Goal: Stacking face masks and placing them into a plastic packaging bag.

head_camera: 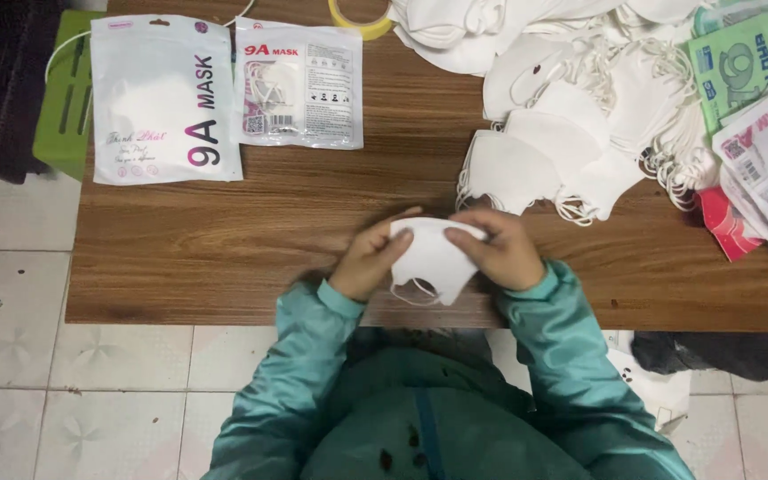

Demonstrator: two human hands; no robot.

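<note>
A folded white face mask (431, 258) with thin ear loops is held over the near edge of a brown wooden table (224, 240). My left hand (373, 256) grips its left side and my right hand (501, 251) grips its right side, thumbs on top. Both arms wear teal sleeves. A heap of loose white masks (580, 116) lies on the table beyond my right hand. Two sealed white mask packages, one large (164, 98) and one smaller (302, 82), lie flat at the far left.
Green, white and red mask packets (757, 116) are piled at the right edge. A roll of yellow tape (359, 18) sits at the far edge. A green plastic stool (66, 98) stands left of the table. The floor is pale tile.
</note>
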